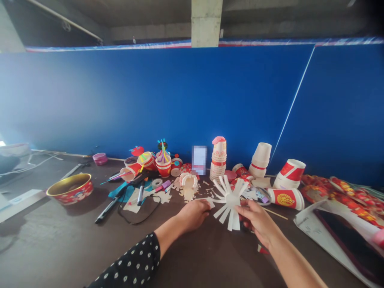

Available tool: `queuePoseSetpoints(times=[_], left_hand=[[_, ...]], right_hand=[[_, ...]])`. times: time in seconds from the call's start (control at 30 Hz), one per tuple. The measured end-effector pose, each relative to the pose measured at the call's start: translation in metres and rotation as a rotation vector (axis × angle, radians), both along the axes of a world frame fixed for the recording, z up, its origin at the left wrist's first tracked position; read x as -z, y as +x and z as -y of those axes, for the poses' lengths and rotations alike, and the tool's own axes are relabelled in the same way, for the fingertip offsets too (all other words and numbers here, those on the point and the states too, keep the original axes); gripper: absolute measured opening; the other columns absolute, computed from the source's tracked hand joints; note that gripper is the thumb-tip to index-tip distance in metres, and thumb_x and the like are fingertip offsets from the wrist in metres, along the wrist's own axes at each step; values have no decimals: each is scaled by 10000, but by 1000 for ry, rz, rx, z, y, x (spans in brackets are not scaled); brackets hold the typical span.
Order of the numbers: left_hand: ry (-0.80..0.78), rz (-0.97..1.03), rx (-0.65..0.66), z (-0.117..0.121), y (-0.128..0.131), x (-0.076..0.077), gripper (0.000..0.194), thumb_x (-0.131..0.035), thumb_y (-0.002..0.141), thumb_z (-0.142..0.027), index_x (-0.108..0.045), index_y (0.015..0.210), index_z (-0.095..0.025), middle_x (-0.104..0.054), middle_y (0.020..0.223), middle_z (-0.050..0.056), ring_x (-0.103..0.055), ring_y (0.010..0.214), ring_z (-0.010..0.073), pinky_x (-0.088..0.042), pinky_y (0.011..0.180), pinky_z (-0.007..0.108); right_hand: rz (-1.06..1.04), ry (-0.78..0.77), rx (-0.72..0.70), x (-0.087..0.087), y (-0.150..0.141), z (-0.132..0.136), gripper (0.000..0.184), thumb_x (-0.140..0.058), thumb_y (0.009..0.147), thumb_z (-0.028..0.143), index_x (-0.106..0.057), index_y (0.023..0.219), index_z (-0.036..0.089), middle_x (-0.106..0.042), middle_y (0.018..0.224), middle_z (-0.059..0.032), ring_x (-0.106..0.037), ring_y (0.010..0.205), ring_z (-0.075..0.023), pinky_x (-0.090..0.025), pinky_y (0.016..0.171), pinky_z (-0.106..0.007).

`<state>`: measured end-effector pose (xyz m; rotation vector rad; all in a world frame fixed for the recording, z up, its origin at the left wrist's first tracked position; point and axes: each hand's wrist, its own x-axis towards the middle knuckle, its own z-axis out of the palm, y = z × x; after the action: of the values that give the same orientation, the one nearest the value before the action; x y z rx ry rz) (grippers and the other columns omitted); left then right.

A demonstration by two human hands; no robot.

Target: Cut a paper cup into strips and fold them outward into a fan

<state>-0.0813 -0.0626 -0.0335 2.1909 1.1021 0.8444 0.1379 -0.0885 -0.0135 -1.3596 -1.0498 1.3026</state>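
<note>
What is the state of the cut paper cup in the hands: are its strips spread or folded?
Spread. The cut paper cup has white strips fanning outward all around its centre, between the left hand and the right hand.

A blue wall (156,100) backs the table (54,240), concrete pillar (206,24) above.

One left hand (193,216), one right hand (258,222), one strip-cut paper cup (229,208). Nearby stand three stacks of paper cups (259,160), alongside one red-and-gold bowl (70,189) and one red paper cup lying on its side (285,199).
</note>
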Motion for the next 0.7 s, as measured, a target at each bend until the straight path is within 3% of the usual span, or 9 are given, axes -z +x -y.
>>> queuePoseSetpoints(times=[0.13, 0.2, 0.33, 0.4, 0.47, 0.53, 0.63, 0.7], left_hand=[[8, -9, 29, -10, -6, 4, 278, -540, 698, -98, -672, 918, -205, -654, 994, 86, -593, 939, 224, -429, 836, 275], [108, 26, -1, -15, -11, 3, 334, -490, 732, -96, -640, 1018, -182, -634, 1070, 95, -580, 983, 217, -426, 878, 302], [401, 165, -276, -16, -17, -14, 323, -407, 802, -111, -615, 1048, -136, -636, 1071, 121, -576, 1006, 216, -423, 915, 372], [504, 239, -354, -8, -15, -26, 287, -393, 834, -145, -627, 1000, -145, -658, 1007, 108, -585, 980, 207, -424, 920, 383], [522, 224, -274, 2, -8, -33, 264, -414, 844, -177, -620, 1006, -154, -658, 1008, 98, -589, 977, 198, -437, 913, 364], [473, 120, -41, 13, 3, -30, 276, -396, 856, -180, -599, 1039, -151, -641, 1058, 99, -581, 1008, 182, -454, 900, 315], [387, -149, 236, 23, 21, -10, 303, -372, 852, -161, -552, 1092, -121, -587, 1155, 121, -507, 1125, 190, -394, 974, 301], [324, -282, 262, 26, 29, 5, 326, -375, 855, -183, -499, 1148, -113, -544, 1213, 130, -452, 1182, 203, -364, 999, 310]], right_hand=[[111, 3, -197, 8, -7, 4, 254, -677, 596, 314, -515, 744, 185, -566, 527, 44, -521, 491, -107, -289, 418, -198], [183, -18, -266, 12, -12, 6, 262, -651, 602, 305, -486, 764, 182, -573, 532, 48, -528, 479, -102, -273, 406, -190], [296, -66, -359, 16, -19, 9, 267, -612, 611, 280, -420, 776, 197, -564, 500, 69, -533, 470, -105, -256, 384, -179], [341, -64, -378, 16, -21, 10, 271, -598, 619, 275, -397, 787, 206, -555, 474, 78, -527, 457, -107, -253, 376, -178], [405, -50, -384, 18, -22, 10, 270, -582, 632, 266, -379, 801, 210, -554, 448, 80, -497, 418, -101, -246, 369, -179], [477, -29, -377, 20, -24, 10, 270, -576, 637, 250, -367, 804, 212, -545, 421, 84, -472, 380, -96, -254, 370, -183], [558, 24, -374, 24, -25, 9, 256, -579, 642, 238, -380, 800, 211, -552, 438, 80, -527, 400, -110, -303, 400, -189], [609, 62, -388, 26, -24, 8, 234, -583, 650, 250, -397, 786, 210, -565, 470, 73, -564, 427, -118, -331, 426, -192]])
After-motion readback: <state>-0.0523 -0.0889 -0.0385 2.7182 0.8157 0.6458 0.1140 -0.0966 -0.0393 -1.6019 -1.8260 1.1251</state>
